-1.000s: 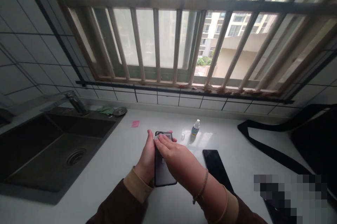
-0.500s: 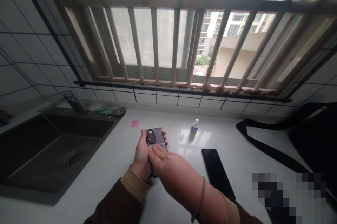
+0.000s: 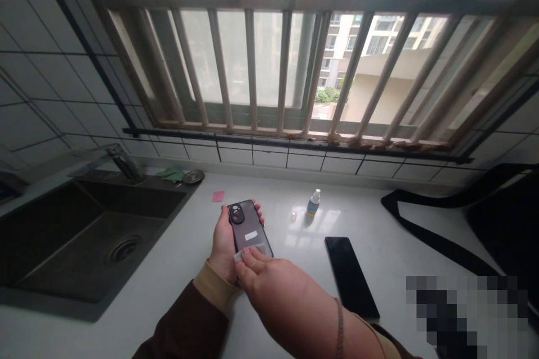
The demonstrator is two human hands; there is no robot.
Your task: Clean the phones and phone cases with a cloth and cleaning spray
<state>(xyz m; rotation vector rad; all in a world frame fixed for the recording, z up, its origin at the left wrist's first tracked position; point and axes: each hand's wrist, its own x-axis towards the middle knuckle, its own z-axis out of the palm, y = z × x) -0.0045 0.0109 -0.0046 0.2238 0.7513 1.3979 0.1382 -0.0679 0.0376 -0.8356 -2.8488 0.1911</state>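
My left hand is closed around a translucent grey phone case, thumb on its left edge and fingertips curling round its right edge. The case tilts upright, with its camera cutout at the top left and a small white patch on its back. On its lower part my right hand presses a thin whitish wipe under its fingers. The palm hides the case's bottom end. A black phone lies flat to the right of my right forearm.
Farther back stand a small spray bottle and its clear cap. A pink paper square lies nearer the sink. A green cloth and metal strainer sit behind it. A black strap lies at right.
My right hand has slid the wipe down the case from just below the camera cutout, uncovering the white patch. The case has shifted slightly up and left.
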